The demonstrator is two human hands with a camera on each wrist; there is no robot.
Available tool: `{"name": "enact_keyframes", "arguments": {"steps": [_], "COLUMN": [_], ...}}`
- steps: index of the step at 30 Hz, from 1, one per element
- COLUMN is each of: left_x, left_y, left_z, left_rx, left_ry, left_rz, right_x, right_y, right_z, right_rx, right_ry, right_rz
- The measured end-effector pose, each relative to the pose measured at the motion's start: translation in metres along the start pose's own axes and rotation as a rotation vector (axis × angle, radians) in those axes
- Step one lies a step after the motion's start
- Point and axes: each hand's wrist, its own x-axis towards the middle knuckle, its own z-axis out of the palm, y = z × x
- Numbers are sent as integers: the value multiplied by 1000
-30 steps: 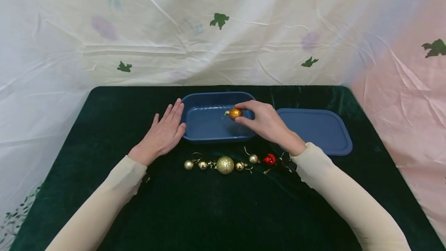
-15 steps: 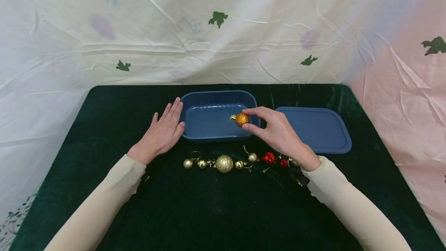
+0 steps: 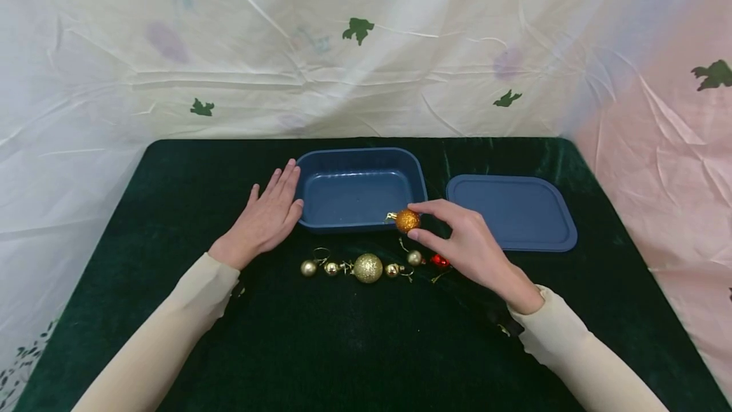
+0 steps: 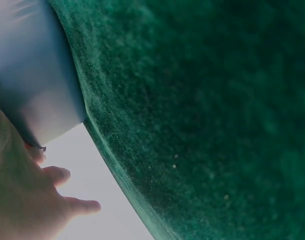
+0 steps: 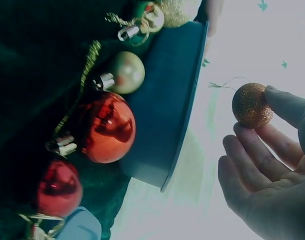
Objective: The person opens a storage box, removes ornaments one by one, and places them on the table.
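My right hand (image 3: 471, 243) pinches an orange glitter bauble (image 3: 408, 220) between thumb and fingertips, over the near right corner of a blue rectangular box (image 3: 360, 199). In the right wrist view the orange bauble (image 5: 252, 105) hangs clear of the box wall (image 5: 165, 100), its thin gold loop sticking out. With fingers straight, my left hand (image 3: 263, 215) touches the box's left side. The left wrist view shows the box's outer wall (image 4: 40, 70) beside the fingers (image 4: 82, 206).
Before the box lies a row of baubles, among them a large gold glitter one (image 3: 368, 268), small gold ones (image 3: 309, 267) and a red one (image 3: 440, 260). Another red bauble (image 5: 60, 188) shows in the right wrist view. A blue lid (image 3: 515, 215) lies right of the box on green cloth (image 3: 354, 348).
My right hand has drawn back toward me and to the right, carrying the orange bauble from over the box's inside to its near right rim. The left hand stays put.
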Motion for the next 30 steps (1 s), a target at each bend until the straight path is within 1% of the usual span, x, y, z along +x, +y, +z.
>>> {"name": "enact_keyframes", "arguments": {"steps": [9,16,21,26,30], "left_x": [0,0,0,0,0], "left_y": [0,-1,-1,-1,0], "left_z": [1,0,1,0,0], "left_rx": [6,4,7,10,5], "left_ry": [2,-1,0,-5,-9], "left_rz": [-5,-3,-4,-4,-4], "right_x": [-20,-31,-40,-47,-52], "right_y": [-1,-1,0,2,3], "right_z": [4,8,11,16,19], "right_rx": [8,26,23,-2,10], "right_ry": [-26,-58,-69,-74,-93], "right_rz": [-8,16,10,10,21]}}
